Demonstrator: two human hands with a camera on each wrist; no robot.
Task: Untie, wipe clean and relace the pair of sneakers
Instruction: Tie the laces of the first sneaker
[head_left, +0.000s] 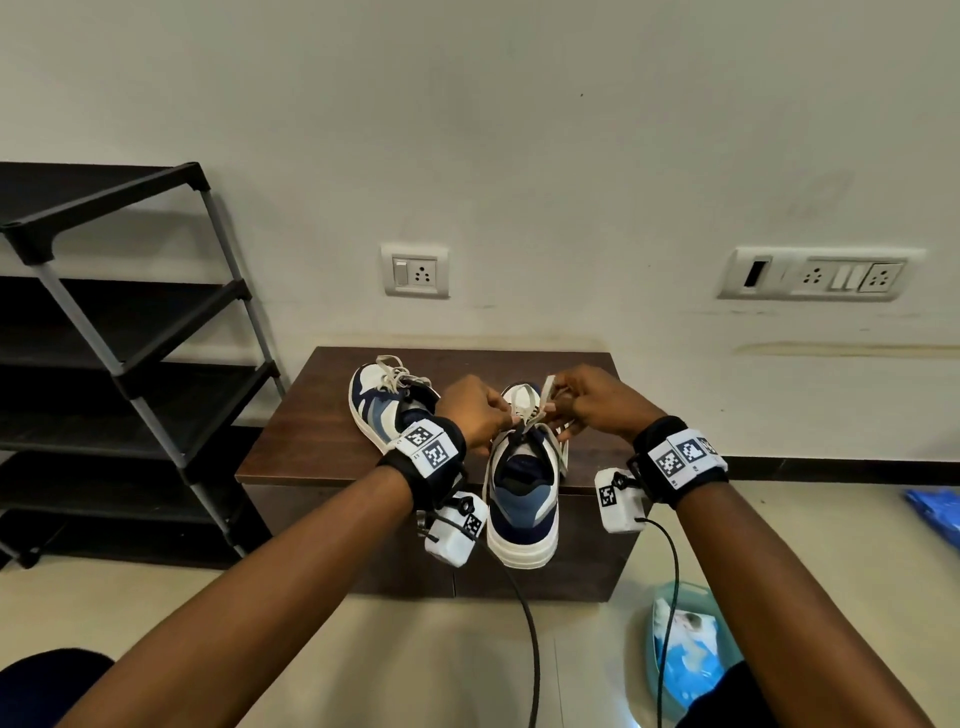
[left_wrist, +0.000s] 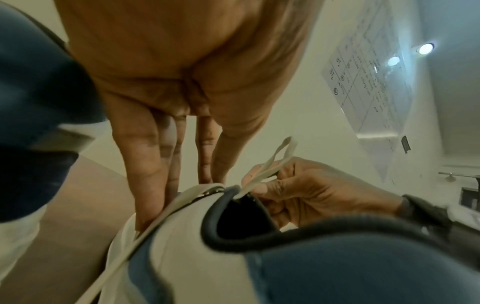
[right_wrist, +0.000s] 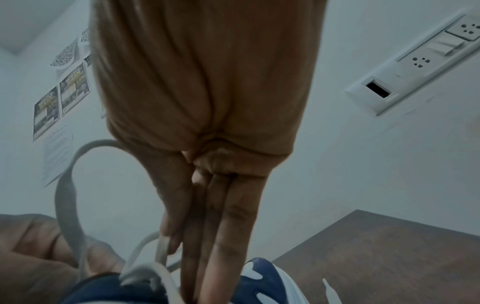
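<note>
Two white and navy sneakers stand on a dark wooden table (head_left: 322, 447). The far sneaker (head_left: 387, 405) sits laced at the left. The near sneaker (head_left: 522, 499) has its heel toward me, hanging over the table's front edge. My left hand (head_left: 506, 415) pinches a loop of its white lace (head_left: 524, 400) above the tongue. My right hand (head_left: 558, 410) pinches a second loop beside it. In the left wrist view the right hand (left_wrist: 298, 189) holds that loop (left_wrist: 280, 156) over the sneaker collar (left_wrist: 207, 226). The right wrist view shows the other loop (right_wrist: 64, 185) arching toward the left hand (right_wrist: 31, 257).
A black shoe rack (head_left: 130, 338) stands to the left of the table. Wall sockets (head_left: 415, 270) sit on the wall behind. On the floor at the right lies a teal basin (head_left: 727, 618) with a wipes pack (head_left: 685, 649). A loose lace tip (right_wrist: 328, 288) rests on the table.
</note>
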